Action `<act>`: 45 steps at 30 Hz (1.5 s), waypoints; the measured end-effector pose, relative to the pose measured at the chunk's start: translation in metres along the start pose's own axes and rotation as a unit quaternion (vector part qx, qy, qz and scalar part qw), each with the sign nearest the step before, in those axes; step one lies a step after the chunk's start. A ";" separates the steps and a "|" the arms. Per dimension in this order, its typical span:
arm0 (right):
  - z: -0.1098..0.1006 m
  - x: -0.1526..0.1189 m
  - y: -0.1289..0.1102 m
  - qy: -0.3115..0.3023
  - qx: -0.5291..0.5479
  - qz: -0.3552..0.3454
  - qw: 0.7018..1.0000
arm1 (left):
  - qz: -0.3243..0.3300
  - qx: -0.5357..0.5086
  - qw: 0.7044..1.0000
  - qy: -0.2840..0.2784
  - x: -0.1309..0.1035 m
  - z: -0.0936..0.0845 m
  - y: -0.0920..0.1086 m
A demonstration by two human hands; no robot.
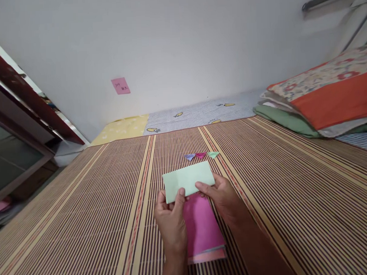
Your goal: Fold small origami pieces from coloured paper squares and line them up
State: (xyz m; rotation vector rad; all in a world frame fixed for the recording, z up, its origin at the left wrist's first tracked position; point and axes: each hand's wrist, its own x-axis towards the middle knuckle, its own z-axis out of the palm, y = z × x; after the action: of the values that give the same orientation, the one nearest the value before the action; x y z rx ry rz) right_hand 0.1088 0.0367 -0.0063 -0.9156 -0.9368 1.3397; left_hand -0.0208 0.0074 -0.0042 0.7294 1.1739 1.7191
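From where I stand, the pale green paper [185, 177] is up in both hands above the striped mat [113, 196], nearer the mat's far edge than its unseen near one is hard to judge, but plainly short of that far edge; it looks folded into a long rectangle, tilted a little, its right end the higher; the left hand [171, 212] is clamped on its lower left corner, thumb in front and fingers behind, while the right hand [223, 192] pinches the lower right part the same way; gripping both ends probably keeps so limp a sheet flat and square; below, between the forearms, lies a stack of coloured paper [202, 229], magenta uppermost, pink peeping out at its near edge, presumably set there to be within easy reach; beyond, towards the mat's far edge, a lilac triangle [190, 157], a magenta triangle [201, 155] and a mint triangle [213, 154] sit in a row, perhaps to keep them clear of the hands; the piled bedding [327, 104] lies at the mat's far right.
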 end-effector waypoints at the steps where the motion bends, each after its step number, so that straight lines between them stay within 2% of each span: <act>1: 0.001 -0.001 0.000 0.002 0.007 -0.001 1.000 | -0.007 -0.007 1.000 0.001 -0.001 0.001 -0.001; 4: 0.000 0.000 -0.003 -0.017 0.031 -0.020 0.999 | -0.027 -0.044 0.999 -0.018 0.004 0.000 -0.005; 7: -0.007 0.003 -0.005 -0.033 0.008 -0.040 0.999 | -0.041 -0.052 0.996 -0.054 0.013 -0.007 -0.006; 15: -0.019 0.004 -0.008 -0.003 -0.075 -0.071 0.995 | -0.058 -0.019 0.995 -0.078 0.021 -0.023 0.000; 19: -0.021 0.004 -0.011 0.006 -0.068 -0.075 0.995 | -0.035 0.017 0.992 -0.121 0.020 -0.024 0.003; 22: -0.022 0.004 -0.014 0.015 -0.016 -0.069 0.997 | -0.011 0.069 0.986 -0.153 0.019 -0.024 0.004; 27: -0.010 0.001 -0.010 -0.022 0.109 -0.022 0.994 | 0.015 0.032 0.995 -0.088 0.018 -0.021 -0.002; 30: 0.007 -0.004 -0.003 -0.066 0.095 0.009 0.993 | 0.022 0.015 0.998 -0.060 0.014 -0.015 -0.007; 33: 0.024 -0.008 0.001 -0.056 0.081 -0.003 0.995 | 0.026 0.030 0.998 -0.038 0.008 -0.009 -0.009; 35: 0.028 -0.009 0.001 -0.033 0.063 -0.003 0.998 | 0.038 0.048 0.998 -0.030 0.006 -0.008 -0.009; 38: 0.020 -0.007 -0.001 0.005 0.031 -0.003 1.000 | 0.040 0.051 0.997 -0.039 0.007 -0.009 -0.007; 41: 0.004 -0.002 -0.003 0.044 0.041 -0.018 0.998 | 0.017 0.010 0.998 -0.064 0.012 -0.014 -0.006; 45: -0.006 0.002 -0.006 0.056 0.044 -0.036 0.997 | -0.003 -0.045 0.998 -0.051 0.018 -0.015 -0.005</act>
State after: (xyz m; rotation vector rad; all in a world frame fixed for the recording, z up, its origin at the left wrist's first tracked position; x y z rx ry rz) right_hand 0.1164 0.0386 -0.0031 -0.8720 -0.8107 1.2466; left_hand -0.0393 0.0181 -0.0151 0.7486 1.0215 1.6988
